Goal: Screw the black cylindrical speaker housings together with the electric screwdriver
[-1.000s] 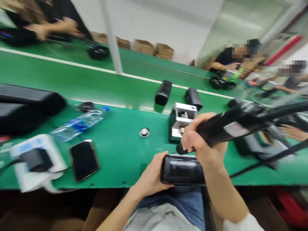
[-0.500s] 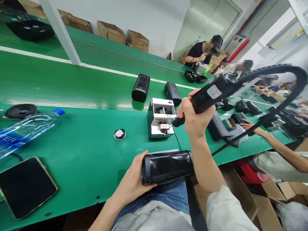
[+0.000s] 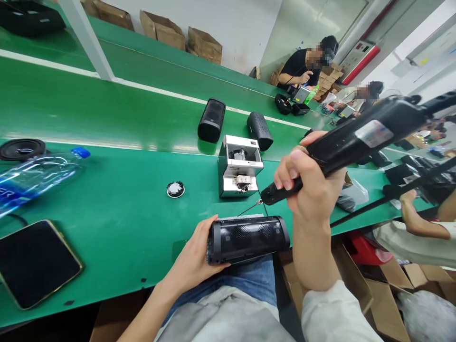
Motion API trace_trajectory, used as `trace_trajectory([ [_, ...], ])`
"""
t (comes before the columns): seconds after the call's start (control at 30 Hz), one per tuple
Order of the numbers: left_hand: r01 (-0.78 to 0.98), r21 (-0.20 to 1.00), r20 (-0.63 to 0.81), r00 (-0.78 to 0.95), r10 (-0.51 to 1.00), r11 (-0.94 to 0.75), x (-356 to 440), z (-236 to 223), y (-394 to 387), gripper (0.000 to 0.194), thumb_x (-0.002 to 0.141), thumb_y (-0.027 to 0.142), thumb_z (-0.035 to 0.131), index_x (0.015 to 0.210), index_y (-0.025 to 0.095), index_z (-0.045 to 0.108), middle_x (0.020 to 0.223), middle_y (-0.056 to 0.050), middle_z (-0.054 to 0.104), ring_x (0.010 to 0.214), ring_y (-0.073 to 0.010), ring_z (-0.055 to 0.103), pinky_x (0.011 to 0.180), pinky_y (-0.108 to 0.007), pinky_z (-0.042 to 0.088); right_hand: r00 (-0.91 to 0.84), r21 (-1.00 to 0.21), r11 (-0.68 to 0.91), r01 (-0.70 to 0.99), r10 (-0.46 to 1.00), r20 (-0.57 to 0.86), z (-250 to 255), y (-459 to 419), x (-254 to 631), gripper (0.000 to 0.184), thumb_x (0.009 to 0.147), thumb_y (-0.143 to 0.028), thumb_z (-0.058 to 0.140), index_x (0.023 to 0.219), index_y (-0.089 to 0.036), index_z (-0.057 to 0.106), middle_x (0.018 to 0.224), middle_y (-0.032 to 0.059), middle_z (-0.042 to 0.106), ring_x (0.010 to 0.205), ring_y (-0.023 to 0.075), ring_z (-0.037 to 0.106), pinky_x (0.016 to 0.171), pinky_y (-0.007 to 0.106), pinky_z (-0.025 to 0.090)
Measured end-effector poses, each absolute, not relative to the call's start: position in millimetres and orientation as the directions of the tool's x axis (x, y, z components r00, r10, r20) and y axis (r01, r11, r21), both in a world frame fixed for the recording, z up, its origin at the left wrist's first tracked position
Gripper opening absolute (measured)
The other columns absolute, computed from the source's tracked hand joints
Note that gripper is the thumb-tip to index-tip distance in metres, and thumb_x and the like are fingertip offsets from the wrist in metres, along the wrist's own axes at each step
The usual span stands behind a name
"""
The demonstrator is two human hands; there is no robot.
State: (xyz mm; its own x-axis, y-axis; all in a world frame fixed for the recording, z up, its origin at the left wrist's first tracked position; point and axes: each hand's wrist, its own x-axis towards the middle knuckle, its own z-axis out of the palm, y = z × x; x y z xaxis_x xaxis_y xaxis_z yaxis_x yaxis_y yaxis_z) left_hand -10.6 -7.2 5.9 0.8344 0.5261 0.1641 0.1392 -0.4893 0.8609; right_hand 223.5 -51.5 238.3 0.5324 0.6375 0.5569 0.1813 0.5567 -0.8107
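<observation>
Head view: left hand (image 3: 194, 259) grips long black cylindrical speaker (image 3: 248, 237) at table edge over lap. Right hand (image 3: 313, 190) clenches black electric screwdriver (image 3: 351, 140), bit hovering just above speaker. Screw-driving step; next needs bit seated squarely.

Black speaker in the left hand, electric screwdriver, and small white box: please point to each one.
black speaker (image 3: 249, 237), head view, front grille
electric screwdriver (image 3: 349, 140), head view, black body
small white box (image 3: 239, 166), head view, front face
</observation>
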Motion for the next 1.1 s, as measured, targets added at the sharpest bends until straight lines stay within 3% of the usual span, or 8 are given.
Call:
trace_trajectory([
  [0.17,0.131,0.866,0.17,0.83,0.531,-0.483,-11,6,-7,0.114,0.082,0.028,0.097,0.172,0.036,0.029,0.165,-0.014,0.058,0.154,-0.0398,0.062,0.127,-0.061,0.057,0.482,-0.791,0.595,0.14,0.657,0.58,245,-60,206,0.019,0.105,-0.011,0.069,0.116,-0.019,0.054,0.069,-0.0089,0.05,0.049,0.0063,0.051,0.049,0.02,0.049],
  [0.43,0.125,0.885,0.152,0.833,0.532,-0.448,-11,5,-8,0.117,0.08,0.022,0.099,0.172,0.035,0.029,0.167,-0.016,0.054,0.155,-0.0412,0.06,0.129,-0.065,0.054,0.444,-0.837,0.516,0.181,0.716,0.538,217,-53,187,0.019,0.106,-0.015,0.071,0.114,-0.018,0.054,0.073,-0.0072,0.053,0.051,0.0058,0.053,0.051,0.019,0.05],
  [0.63,0.077,0.918,0.149,0.842,0.518,-0.389,-9,5,-10,0.123,0.071,0.022,0.106,0.169,0.033,0.031,0.164,-0.018,0.054,0.153,-0.0436,0.059,0.127,-0.067,0.055,0.362,-0.815,0.496,0.3,0.731,0.578,185,-56,184,0.022,0.106,-0.012,0.074,0.109,-0.016,0.052,0.086,-0.0004,0.061,0.068,0.0073,0.061,0.061,0.019,0.052],
  [0.73,0.046,0.92,0.171,0.847,0.503,-0.39,-7,10,-10,0.125,0.069,0.031,0.11,0.168,0.031,0.032,0.162,-0.019,0.055,0.152,-0.0432,0.059,0.128,-0.065,0.053,0.306,-0.798,0.535,0.277,0.738,0.601,184,-62,186,0.023,0.104,-0.004,0.072,0.114,-0.016,0.055,0.089,0.0006,0.062,0.071,0.0097,0.064,0.062,0.021,0.053],
  [0.9,0.006,0.913,0.206,0.855,0.476,-0.407,-4,13,-7,0.12,0.072,0.052,0.107,0.165,0.025,0.036,0.156,-0.021,0.059,0.146,-0.0438,0.061,0.124,-0.063,0.055,0.201,-0.779,0.598,0.189,0.753,0.627,188,-60,194,0.029,0.1,0.006,0.067,0.115,-0.016,0.055,0.075,-0.0031,0.057,0.056,0.0108,0.058,0.055,0.025,0.053],
  [1.1,-0.012,0.895,0.253,0.837,0.484,-0.447,0,4,-7,0.13,0.067,0.061,0.108,0.167,0.024,0.034,0.156,-0.024,0.06,0.144,-0.0455,0.062,0.123,-0.064,0.055,0.262,-0.775,0.593,0.22,0.729,0.632,187,-56,200,0.033,0.091,0.006,0.074,0.108,-0.017,0.059,0.068,-0.0021,0.051,0.051,0.0143,0.052,0.048,0.029,0.045],
])
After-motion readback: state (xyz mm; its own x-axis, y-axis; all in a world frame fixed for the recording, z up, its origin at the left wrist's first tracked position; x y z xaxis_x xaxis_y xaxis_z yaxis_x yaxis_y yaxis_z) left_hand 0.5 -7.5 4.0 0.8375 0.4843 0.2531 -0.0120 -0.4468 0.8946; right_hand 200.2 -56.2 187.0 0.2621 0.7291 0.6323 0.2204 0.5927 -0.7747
